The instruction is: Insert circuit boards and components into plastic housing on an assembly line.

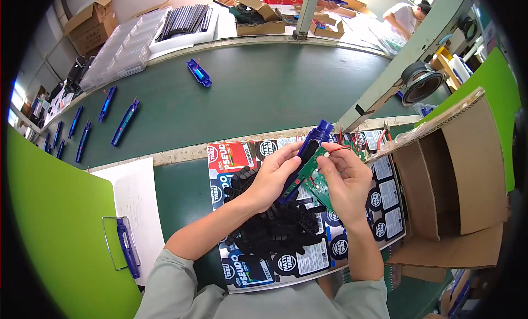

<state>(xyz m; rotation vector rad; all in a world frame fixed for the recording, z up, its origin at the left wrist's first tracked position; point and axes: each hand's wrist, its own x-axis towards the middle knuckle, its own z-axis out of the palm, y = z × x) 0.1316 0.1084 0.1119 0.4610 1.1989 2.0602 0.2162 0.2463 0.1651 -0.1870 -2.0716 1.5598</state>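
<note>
My left hand [270, 177] is wrapped round a long dark-blue plastic housing [321, 133], tilted with its round end up and to the right. Pinched in my right hand [350, 181] is a green circuit board [320, 193], which lies against the housing's right side. Thin red wires [342, 148] come off near my right fingertips. Below both hands is a heap of small black plastic parts [275, 231] on a printed sheet [313, 258]. Behind the right hand, more wired boards are partly hidden.
An open cardboard box [473, 181] stands close on the right, beside red-handled pliers [388, 133]. Several blue housings [125, 122] lie on the green belt [247, 88] beyond the ledge. A slanted metal post [379, 82] carries a speaker [422, 83]. Left is a clipboard [124, 244]. Two people work at the back.
</note>
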